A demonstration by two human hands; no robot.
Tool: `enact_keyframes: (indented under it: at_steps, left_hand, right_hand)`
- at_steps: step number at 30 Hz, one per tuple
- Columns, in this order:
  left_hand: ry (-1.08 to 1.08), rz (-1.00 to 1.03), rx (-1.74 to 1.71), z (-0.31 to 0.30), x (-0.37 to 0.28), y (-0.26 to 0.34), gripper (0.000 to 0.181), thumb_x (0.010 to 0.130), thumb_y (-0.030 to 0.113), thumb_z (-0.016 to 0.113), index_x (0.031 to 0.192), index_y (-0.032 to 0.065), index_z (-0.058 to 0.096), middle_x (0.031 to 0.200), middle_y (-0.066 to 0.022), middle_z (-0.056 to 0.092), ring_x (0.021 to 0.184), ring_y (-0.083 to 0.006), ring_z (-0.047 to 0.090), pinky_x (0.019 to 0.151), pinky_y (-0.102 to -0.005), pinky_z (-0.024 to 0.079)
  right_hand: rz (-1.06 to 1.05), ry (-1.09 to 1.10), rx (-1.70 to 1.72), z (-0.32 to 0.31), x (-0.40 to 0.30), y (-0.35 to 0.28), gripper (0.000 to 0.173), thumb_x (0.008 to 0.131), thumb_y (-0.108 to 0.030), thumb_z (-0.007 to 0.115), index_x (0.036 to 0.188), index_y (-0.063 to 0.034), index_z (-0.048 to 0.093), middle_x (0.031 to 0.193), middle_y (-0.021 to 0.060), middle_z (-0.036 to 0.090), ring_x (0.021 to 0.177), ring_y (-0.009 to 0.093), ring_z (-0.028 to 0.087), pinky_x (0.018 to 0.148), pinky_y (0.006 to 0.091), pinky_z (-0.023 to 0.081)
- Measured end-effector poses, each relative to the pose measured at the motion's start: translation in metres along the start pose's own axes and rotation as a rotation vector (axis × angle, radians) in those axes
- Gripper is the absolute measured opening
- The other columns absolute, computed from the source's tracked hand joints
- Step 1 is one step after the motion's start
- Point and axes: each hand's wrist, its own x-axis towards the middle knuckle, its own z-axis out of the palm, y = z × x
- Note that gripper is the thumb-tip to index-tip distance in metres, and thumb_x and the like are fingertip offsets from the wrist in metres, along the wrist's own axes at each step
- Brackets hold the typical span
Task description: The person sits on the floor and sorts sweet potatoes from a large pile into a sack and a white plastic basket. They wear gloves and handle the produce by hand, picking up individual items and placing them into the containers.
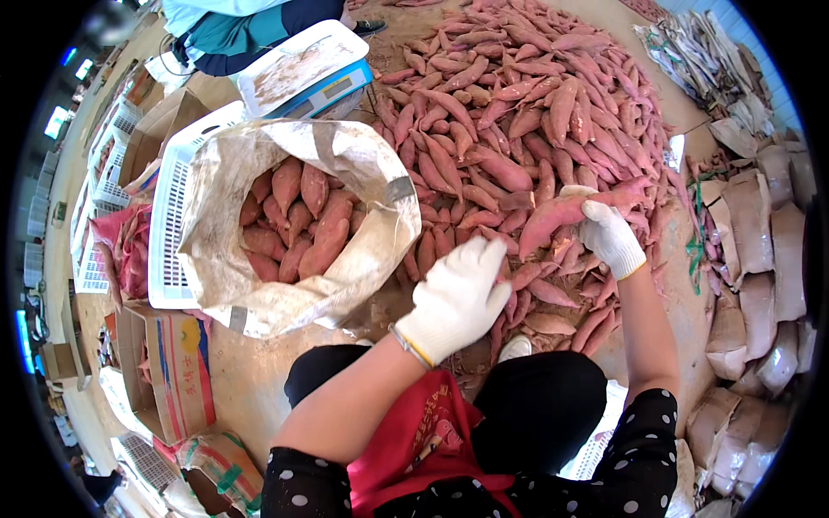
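Both my hands wear white knit gloves. My right hand (pixel 612 236) grips a long, curved sweet potato (pixel 554 220) above the near side of a large heap of sweet potatoes (pixel 505 116). My left hand (pixel 460 294) is over the heap's near left edge, thumb apart from the fingers, with nothing seen in it. To its left, an off-white woven sack (pixel 214 188) stands with its mouth spread wide. Several sweet potatoes (pixel 298 226) lie inside the sack. A white plastic basket (pixel 170 220) shows around the sack's left side.
Behind the sack is a blue scale (pixel 330 90) with a white tray (pixel 298 65); a seated person (pixel 239 32) is beside it. Cardboard boxes (pixel 171 375) and a red mesh bag (pixel 129 239) stand left. Wrapped packs (pixel 748 220) line the right side. A red apron (pixel 414 427) covers my lap.
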Motion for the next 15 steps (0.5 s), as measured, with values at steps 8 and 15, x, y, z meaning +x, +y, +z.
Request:
enact_keyframes:
  at_steps: [8, 15]
  left_hand:
    - [-0.214, -0.214, -1.18, -0.002, -0.003, 0.004, 0.073, 0.089, 0.018, 0.068, 0.15, 0.0002, 0.032, 0.145, -0.01, 0.046, 0.131, -0.0175, 0.046, 0.109, -0.0317, 0.037]
    - [-0.283, -0.479, -1.965, -0.014, -0.018, 0.011, 0.055, 0.097, 0.017, 0.056, 0.147, 0.0014, 0.039, 0.142, -0.0123, 0.05, 0.126, -0.0214, 0.051, 0.107, -0.0332, 0.04]
  right_hand:
    - [0.139, -0.079, -0.237, 0.142, -0.057, -0.032, 0.062, 0.09, -0.038, 0.067, 0.133, 0.0031, 0.049, 0.123, 0.0126, 0.061, 0.11, 0.025, 0.061, 0.096, 0.0394, 0.049]
    - [-0.084, 0.13, 0.015, 0.175, -0.086, -0.006, 0.053, 0.097, -0.029, 0.057, 0.137, 0.0039, 0.045, 0.13, 0.0121, 0.057, 0.121, 0.024, 0.053, 0.106, 0.0367, 0.04]
